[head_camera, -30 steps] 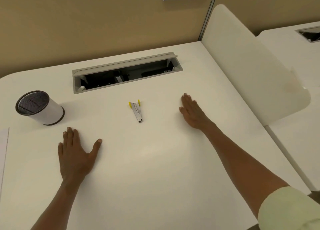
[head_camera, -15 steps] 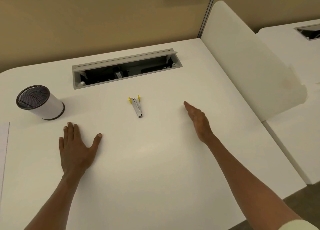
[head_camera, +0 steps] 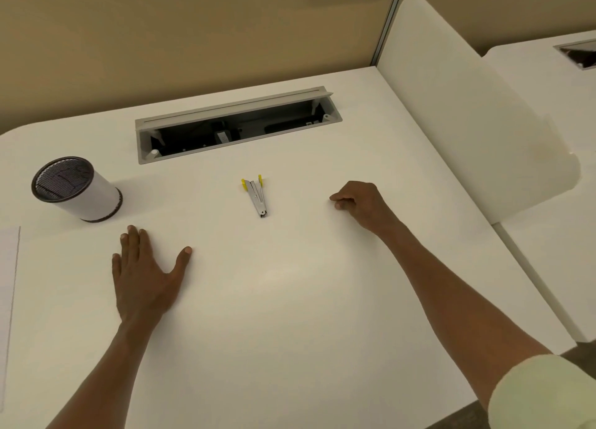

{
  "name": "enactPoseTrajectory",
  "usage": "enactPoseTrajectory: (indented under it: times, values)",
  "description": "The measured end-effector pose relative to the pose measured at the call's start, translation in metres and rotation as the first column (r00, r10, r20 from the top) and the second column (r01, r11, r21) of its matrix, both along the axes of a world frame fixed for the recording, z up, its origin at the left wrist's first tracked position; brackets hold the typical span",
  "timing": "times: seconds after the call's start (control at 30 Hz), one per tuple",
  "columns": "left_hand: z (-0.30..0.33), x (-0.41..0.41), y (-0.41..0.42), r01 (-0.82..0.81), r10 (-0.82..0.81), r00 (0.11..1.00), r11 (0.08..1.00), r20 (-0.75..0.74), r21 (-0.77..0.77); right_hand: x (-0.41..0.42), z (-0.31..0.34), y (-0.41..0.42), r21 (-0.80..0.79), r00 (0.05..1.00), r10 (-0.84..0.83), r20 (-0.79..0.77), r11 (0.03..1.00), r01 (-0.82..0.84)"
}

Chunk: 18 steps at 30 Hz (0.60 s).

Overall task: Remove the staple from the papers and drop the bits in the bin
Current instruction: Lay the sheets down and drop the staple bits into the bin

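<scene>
Against a tan partition (head_camera: pixel 161 41), a white desk (head_camera: pixel 290 299).

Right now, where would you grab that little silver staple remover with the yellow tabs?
Probably pinch the flat silver staple remover with yellow tabs across its narrow sides, mid-length, coming from above. It lies flat on the white desk, and the right hand is nearer.

Staple remover (head_camera: pixel 255 197): laid at the desk (head_camera: pixel 290 299) centre.
Bin (head_camera: pixel 77 188): placed at 9 o'clock of it.
Cable tray (head_camera: pixel 238 126): set at 12 o'clock.
Papers (head_camera: pixel 8 283): laid at 8 o'clock, at the edge.
</scene>
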<state>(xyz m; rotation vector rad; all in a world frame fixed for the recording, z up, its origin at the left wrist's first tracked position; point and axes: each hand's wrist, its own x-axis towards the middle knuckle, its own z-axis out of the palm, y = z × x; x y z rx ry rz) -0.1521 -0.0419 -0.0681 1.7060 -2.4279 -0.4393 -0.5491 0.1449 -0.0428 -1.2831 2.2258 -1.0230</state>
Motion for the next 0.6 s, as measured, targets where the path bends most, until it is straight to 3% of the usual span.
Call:
enactPoseTrajectory:
  times: [0.17, 0.33, 0.6]
  values:
    - [0.0, 0.0, 0.0, -0.002, 0.002, 1.0, 1.0, -0.003, 0.003, -0.011, 0.0, -0.011, 0.076, 0.964, 0.196, -0.179, 0.98, -0.185]
    - [0.0, 0.0, 0.0, -0.008, 0.008, 1.0, 1.0, -0.006, 0.008, -0.013, 0.006, -0.013, 0.25, 0.879, 0.314, -0.359, 0.94, -0.234]
    - [-0.001, 0.0, 0.0, -0.012, 0.012, 1.0, 1.0, -0.014, 0.01, -0.013, 0.022, -0.027, 0.528, 0.786, 0.519, -0.335, 0.795, -0.3]
